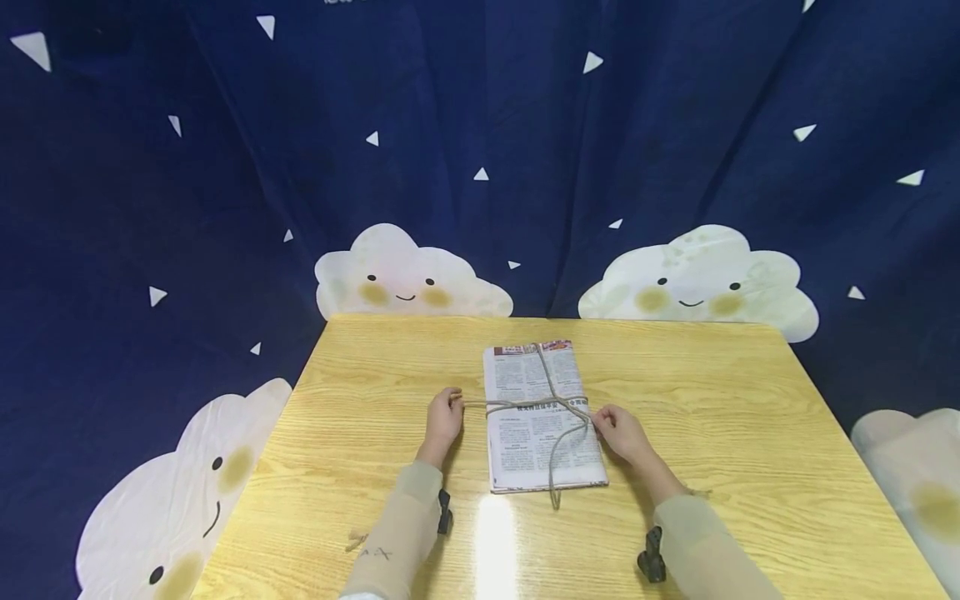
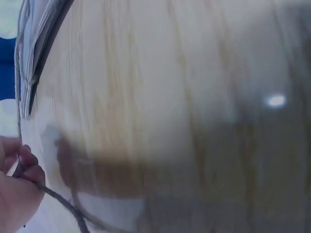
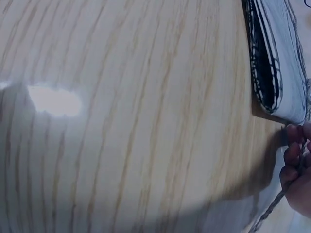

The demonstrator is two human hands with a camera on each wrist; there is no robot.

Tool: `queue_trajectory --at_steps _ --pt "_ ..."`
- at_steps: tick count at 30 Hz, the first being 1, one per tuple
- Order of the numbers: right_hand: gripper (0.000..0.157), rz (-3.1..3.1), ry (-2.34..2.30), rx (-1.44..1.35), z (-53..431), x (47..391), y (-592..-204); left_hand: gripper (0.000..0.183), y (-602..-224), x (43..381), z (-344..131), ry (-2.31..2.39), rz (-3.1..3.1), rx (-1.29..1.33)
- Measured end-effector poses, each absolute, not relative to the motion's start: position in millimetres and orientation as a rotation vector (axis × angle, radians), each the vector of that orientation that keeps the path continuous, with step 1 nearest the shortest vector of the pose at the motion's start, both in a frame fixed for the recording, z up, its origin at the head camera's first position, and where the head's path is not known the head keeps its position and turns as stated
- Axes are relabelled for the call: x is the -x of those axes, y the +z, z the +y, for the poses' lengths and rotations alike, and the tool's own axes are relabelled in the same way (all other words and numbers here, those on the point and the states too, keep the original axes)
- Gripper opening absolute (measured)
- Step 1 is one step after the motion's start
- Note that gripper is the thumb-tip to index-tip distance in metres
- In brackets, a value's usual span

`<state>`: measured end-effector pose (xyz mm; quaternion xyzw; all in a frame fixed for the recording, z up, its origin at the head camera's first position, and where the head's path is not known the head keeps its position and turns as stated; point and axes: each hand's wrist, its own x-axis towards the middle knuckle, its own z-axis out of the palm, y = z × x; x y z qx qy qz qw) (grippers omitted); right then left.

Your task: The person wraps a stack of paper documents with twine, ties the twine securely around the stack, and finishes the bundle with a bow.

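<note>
A folded stack of newspaper [image 1: 528,454] lies on the table with a thin grey-brown cord [image 1: 553,383] running lengthwise and across it. The strands meet right of the middle, and a loop hangs past the near edge. To the left of the stack my left hand [image 1: 446,417] pinches the cord, which stretches from the paper to the fingers; in the left wrist view a tail of cord [image 2: 65,203] trails from the fist. At the right edge, my right hand [image 1: 621,429] grips another part of the cord [image 3: 272,206], seen leaving the fingers in the right wrist view.
The wooden table [image 1: 697,375] extends on every side of the stack. A frayed cord end [image 1: 356,540] shows beside the left sleeve. Behind the table hangs a dark blue curtain [image 1: 435,192] with smiling clouds and white triangles. Each wrist carries a black camera [image 1: 652,556].
</note>
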<state>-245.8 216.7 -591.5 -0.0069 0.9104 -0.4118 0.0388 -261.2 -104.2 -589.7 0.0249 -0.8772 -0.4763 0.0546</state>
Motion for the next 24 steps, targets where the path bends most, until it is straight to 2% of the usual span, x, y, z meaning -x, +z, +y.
queue_trajectory --at_steps 12,16,24 --pt "0.018 2.823 -1.261 -0.021 228 248 -590 0.016 -592 262 -118 -1.359 -2.689 -0.164" --pt "0.015 2.846 -1.25 0.043 225 248 -589 0.019 -590 262 -109 -1.295 -2.727 0.01" --pt "0.014 2.903 -1.295 0.167 211 247 -587 0.027 -584 258 -85 -1.03 -2.779 0.516"
